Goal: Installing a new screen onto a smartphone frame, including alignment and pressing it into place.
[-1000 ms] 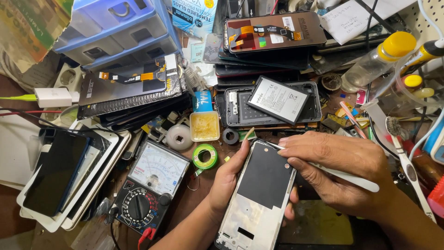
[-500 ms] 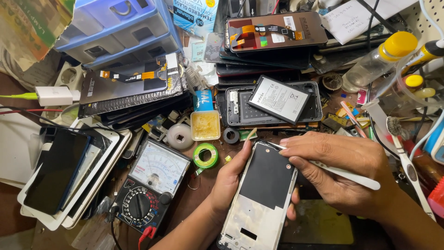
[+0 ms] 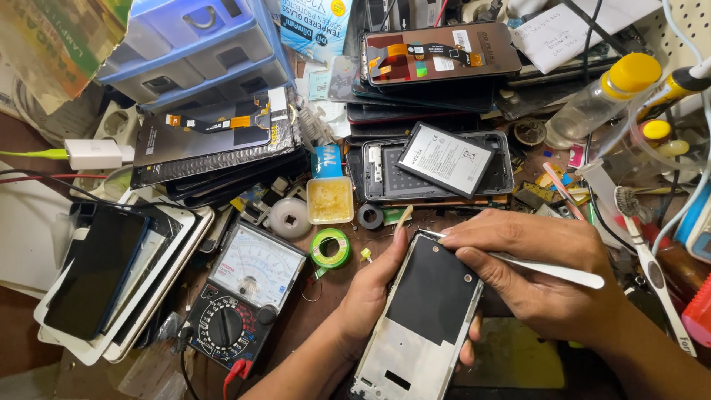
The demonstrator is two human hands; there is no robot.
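The phone frame (image 3: 420,315) lies tilted on the cluttered worktop (image 3: 311,318), clasped along both edges by the left hand (image 3: 370,292). The right hand (image 3: 544,270) has its fingers pinched around white tweezers (image 3: 518,261), tips at the frame's top corner. Too much pressure there could make the tips slip and scratch the dark plate beneath the fingertips.

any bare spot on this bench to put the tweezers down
Little. One bare brown patch lies between the multimeter, the green tape roll and the left hand. The dark mat under the right hand has some room. Everywhere behind the phone frame is crowded.
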